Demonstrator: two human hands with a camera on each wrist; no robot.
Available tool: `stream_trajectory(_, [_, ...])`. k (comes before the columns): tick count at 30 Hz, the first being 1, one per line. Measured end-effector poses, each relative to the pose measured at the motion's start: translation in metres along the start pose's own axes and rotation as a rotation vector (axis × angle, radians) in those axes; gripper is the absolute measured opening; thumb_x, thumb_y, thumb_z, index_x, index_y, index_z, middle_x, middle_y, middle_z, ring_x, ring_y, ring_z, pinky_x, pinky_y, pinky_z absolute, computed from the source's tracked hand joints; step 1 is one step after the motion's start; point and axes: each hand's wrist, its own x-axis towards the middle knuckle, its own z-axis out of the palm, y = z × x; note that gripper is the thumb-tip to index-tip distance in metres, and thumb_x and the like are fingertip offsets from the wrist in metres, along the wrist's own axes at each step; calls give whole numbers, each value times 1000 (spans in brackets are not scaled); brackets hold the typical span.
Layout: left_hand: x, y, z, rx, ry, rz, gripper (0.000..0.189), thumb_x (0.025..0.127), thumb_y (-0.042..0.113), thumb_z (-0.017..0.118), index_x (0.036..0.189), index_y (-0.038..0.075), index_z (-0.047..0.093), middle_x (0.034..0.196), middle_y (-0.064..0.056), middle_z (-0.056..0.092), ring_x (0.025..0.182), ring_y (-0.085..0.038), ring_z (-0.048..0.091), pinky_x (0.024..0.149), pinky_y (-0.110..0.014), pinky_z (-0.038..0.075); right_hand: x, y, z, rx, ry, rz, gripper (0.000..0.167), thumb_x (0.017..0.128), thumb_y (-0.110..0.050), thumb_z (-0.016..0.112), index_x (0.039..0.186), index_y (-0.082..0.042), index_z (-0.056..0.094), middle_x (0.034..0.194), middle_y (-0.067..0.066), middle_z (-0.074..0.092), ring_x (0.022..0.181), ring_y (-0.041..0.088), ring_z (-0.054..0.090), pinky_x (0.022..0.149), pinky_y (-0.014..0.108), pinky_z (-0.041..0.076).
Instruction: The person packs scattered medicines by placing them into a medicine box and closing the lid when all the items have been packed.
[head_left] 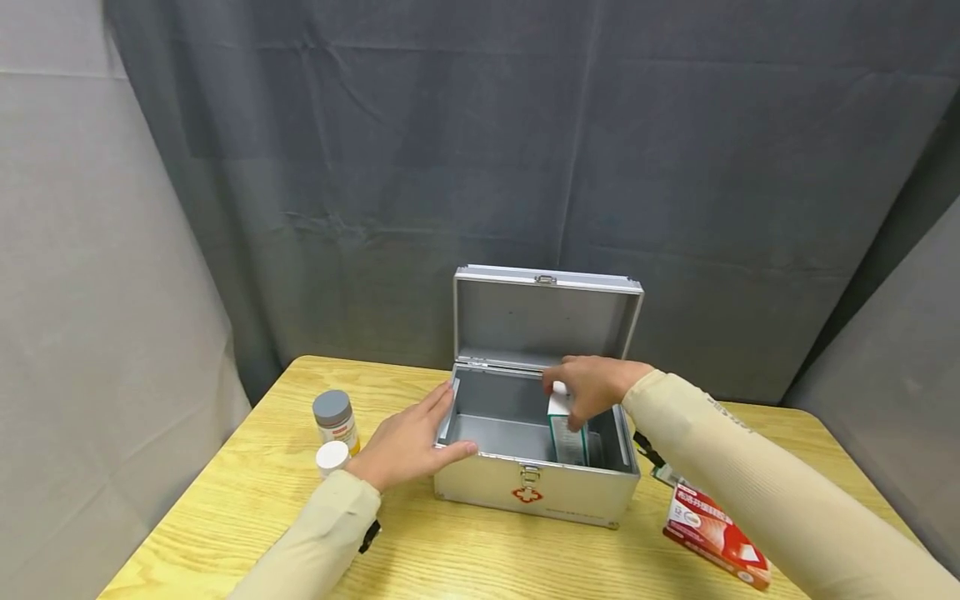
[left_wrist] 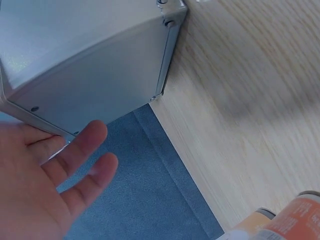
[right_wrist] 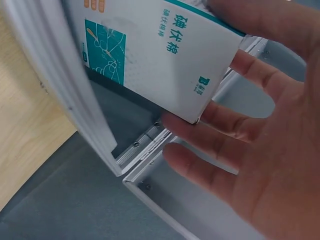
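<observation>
Pinching the white-and-green box [head_left: 567,443] near its top, the right hand [head_left: 595,386] is the close one. The box is inside the metal case [head_left: 480,485], toward the right end, its long side pointing down from the fingers. The left hand [head_left: 407,443], fingers spread, is at the left rim.

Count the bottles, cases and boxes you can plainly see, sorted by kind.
Bottles: 2 (grey-capped bottle, white-capped bottle)
Cases: 1 (open metal case)
Boxes: 2 (white-and-green box in the right hand, red box)
Total: 5, leaving out anything mostly hidden
</observation>
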Motion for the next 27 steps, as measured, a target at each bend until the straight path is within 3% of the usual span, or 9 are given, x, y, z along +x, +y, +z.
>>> stream_trajectory(9, [-2, 0, -4, -23, -9, -20, 98, 88, 75, 49, 158, 13, 23, 168, 1, 15, 148, -27, 36, 103, -47, 51, 0, 4, 4, 4, 9, -43, 52, 73, -24, 83, 119, -24, 61, 106, 5, 56, 87, 18, 53, 72, 32, 48])
stream_trajectory(19, [-3, 1, -8, -14, -12, -26, 99, 88, 76, 48, 158, 11, 24, 168, -1, 17, 148, -28, 36, 107, -49, 48, -6, 11, 9, -6, 72, -25, 51, 73, -23, 83, 120, -25, 62, 106, 5, 56, 85, 19, 56, 73, 36, 51])
stream_trajectory(27, [-1, 1, -9, -8, -11, -22, 99, 88, 77, 46, 158, 11, 25, 168, -2, 17, 147, -29, 37, 106, -49, 48, -8, 17, 11, -84, 127, -35, 50, 73, -25, 86, 118, -24, 63, 101, 4, 58, 83, 18, 56, 71, 37, 52])
